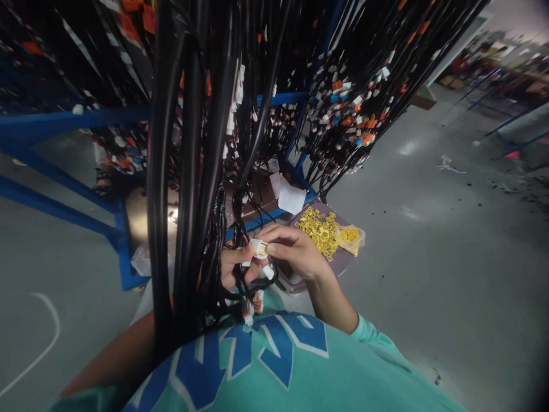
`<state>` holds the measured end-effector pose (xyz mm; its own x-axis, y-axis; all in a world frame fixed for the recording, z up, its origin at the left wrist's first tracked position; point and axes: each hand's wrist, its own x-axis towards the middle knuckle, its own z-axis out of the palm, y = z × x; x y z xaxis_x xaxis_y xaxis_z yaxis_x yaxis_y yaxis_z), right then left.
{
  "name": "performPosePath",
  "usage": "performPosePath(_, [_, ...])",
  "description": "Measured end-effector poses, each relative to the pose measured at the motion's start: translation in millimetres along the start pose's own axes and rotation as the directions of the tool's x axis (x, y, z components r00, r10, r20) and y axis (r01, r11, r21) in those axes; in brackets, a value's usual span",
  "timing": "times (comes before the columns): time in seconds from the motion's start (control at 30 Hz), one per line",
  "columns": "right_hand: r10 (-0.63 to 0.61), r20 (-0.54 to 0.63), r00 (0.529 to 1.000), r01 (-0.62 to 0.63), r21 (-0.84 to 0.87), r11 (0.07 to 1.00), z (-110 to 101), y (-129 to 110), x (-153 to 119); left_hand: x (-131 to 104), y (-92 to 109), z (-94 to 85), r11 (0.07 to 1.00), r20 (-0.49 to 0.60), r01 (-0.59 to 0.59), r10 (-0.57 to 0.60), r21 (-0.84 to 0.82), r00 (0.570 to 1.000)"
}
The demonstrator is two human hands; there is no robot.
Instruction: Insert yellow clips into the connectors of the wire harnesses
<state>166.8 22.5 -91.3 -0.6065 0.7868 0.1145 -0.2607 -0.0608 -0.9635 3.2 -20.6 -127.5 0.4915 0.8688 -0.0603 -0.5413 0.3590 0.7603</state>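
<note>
A white plastic wire connector (259, 248) is held in front of my body, its open face turned to the right. My left hand (234, 268) is closed round it, partly hidden behind black cables. My right hand (298, 250) has its thumb and fingers pinched at the connector's face, where a small yellowish bit shows; whether they hold a separate piece is too small to tell. Another white connector (268, 271) hangs just below. Thick black sleeved cables (189, 171) run down past my left forearm. Lower down, white and orange connectors (253, 308) rest near my shirt.
A grey bin (343, 260) beside my right hand holds many small yellow plastic pieces (317, 229) and a clear bag (350, 237) of more. Blue rack bars (64, 121) stand ahead and left, hung with dense wire harnesses. White paper (291, 197) lies at the rack's base.
</note>
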Motion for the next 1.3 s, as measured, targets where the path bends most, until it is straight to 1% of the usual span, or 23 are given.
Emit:
performPosePath(0.07, [-0.010,0.042,0.999,0.011,-0.034,0.999,-4,-3,1,0,-1,-0.8,1.000,-0.005,0.000,0.000,-0.011,1.000])
performPosePath(0.17, [-0.004,0.059,0.998,0.007,-0.055,0.998,-5,-6,0,-1,-3,-3.2,1.000,-0.019,0.012,-0.012,-0.018,1.000])
performPosePath(0.37, [-0.001,0.013,1.000,0.002,-0.093,0.996,1,-2,-3,-1,-1,-3.9,1.000,-0.003,0.013,-0.013,-0.009,1.000])
performPosePath(0.57, [-0.067,0.000,0.998,0.067,-0.080,0.995,4,3,-7,0,1,-2.4,1.000,0.014,0.006,-0.006,-0.014,1.000])
performPosePath(0.7, [-0.068,0.006,0.998,0.068,-0.005,0.998,4,5,-7,-4,2,2.0,1.000,0.005,0.013,-0.013,-0.015,1.000])
performPosePath(0.77, [-0.028,0.011,1.000,0.027,0.071,0.997,1,10,-3,-7,6,7.5,1.000,-0.005,0.021,-0.021,-0.022,1.000])
performPosePath(0.8, [0.003,-0.008,1.000,-0.002,0.112,0.994,0,13,1,-8,9,10.6,0.999,-0.013,0.032,-0.032,-0.024,0.999])
performPosePath(0.87, [0.070,-0.105,0.992,-0.049,0.192,0.980,-2,22,12,-9,14,16.1,0.996,-0.028,0.088,-0.088,-0.015,0.996])
performPosePath(0.9, [0.107,-0.151,0.983,-0.069,0.233,0.970,-2,25,18,-9,17,18.3,0.991,-0.032,0.137,-0.137,0.003,0.990])
performPosePath(0.93, [0.139,-0.168,0.976,-0.089,0.273,0.958,-1,28,24,-9,18,19.9,0.980,-0.038,0.194,-0.192,0.033,0.981])
performPosePath(0.97, [0.164,-0.145,0.976,-0.114,0.306,0.945,1,30,31,-9,19,20.9,0.967,-0.051,0.246,-0.242,0.072,0.969])
performPosePath(1.03, [0.199,-0.006,0.980,-0.185,0.341,0.922,6,30,42,-8,19,21.5,0.941,-0.112,0.304,-0.289,0.149,0.951])
performPosePath(1.1, [0.203,0.135,0.970,-0.237,0.327,0.915,8,27,50,-8,16,19.6,0.927,-0.193,0.300,-0.259,0.224,0.946])
performPosePath(1.13, [0.203,0.168,0.965,-0.248,0.316,0.916,8,25,53,-9,14,17.4,0.924,-0.235,0.278,-0.219,0.262,0.947])
performPosePath(1.17, [0.208,0.168,0.964,-0.252,0.313,0.916,5,24,55,-10,12,14.3,0.919,-0.274,0.256,-0.174,0.300,0.946])
performPosePath(1.23, [0.212,0.097,0.972,-0.233,0.317,0.919,-7,25,55,-12,8,5.3,0.903,-0.363,0.231,-0.092,0.362,0.927])
performPosePath(1.3, [0.196,0.037,0.980,-0.198,0.305,0.931,-25,29,48,-12,5,-5.5,0.894,-0.475,0.248,-0.045,0.374,0.879])
